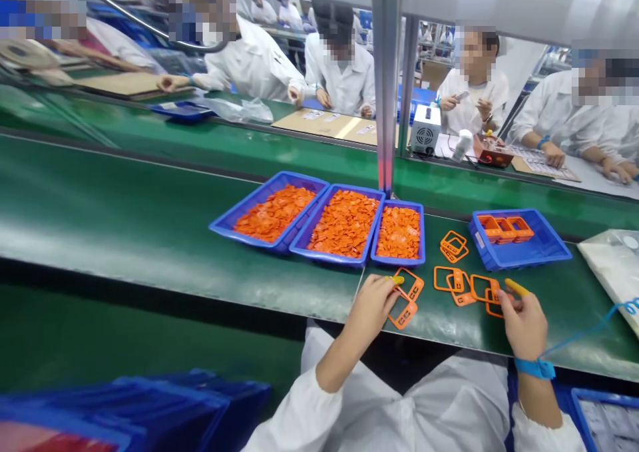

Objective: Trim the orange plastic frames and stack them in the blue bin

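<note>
Several orange frames [466,299] lay loose on the green bench [279,275], left of the frame bin [529,261] or on its near side. Two of them overlapped farthest left of that bin, by the left hand [372,305], whose bent thumb and fingers met the upper one's left edge; I could not tell if they had pinched it. On the near side of the frame bin, the right hand [526,323] had its thumb and yellow-tipped finger parted, the thumb at the right edge of another frame, gripping nothing that showed. Its wrist wore a blue band [534,369] with a cord [594,325] running off right.

Inside the frame bin stood three short stacks [523,236]. Left of it, three blue bins [324,257] in a row held small orange pieces [344,222]. Right of it lay a white bag [614,259]. Beyond it, to the left, rose a metal post [384,106] and sat a white box [424,132] with a fan grille. Farther beyond, co-workers [347,82] in white sat along another bench.
</note>
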A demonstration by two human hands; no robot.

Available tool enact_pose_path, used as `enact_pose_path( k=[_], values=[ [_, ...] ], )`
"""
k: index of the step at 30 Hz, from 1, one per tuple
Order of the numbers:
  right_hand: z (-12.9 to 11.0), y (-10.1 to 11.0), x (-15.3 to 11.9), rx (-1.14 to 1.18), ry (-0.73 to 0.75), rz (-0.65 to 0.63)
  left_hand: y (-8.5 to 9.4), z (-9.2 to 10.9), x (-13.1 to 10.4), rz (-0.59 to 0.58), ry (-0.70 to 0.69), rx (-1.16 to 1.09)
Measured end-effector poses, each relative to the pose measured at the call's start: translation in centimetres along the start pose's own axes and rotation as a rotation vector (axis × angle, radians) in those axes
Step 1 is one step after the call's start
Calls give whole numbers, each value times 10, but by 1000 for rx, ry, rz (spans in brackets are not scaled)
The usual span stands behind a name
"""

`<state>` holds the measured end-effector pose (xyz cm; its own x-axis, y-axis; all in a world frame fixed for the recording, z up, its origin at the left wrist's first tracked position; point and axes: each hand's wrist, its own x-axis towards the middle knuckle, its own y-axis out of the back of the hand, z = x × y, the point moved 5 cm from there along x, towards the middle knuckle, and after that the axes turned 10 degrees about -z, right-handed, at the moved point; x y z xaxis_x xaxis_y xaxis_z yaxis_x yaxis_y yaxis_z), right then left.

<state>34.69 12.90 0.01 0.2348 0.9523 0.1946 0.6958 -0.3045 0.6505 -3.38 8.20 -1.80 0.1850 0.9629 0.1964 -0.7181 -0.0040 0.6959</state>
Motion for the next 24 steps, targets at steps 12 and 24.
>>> enact_pose_path(
  k=[12, 24],
  values=[
    [-87, -93, -81, 426, 45, -668, -3, 8, -5, -91, -20, 265],
    [-99, -139, -73, 785, -123, -729, -1, 32, -11, -78, -63, 52]
  ],
)
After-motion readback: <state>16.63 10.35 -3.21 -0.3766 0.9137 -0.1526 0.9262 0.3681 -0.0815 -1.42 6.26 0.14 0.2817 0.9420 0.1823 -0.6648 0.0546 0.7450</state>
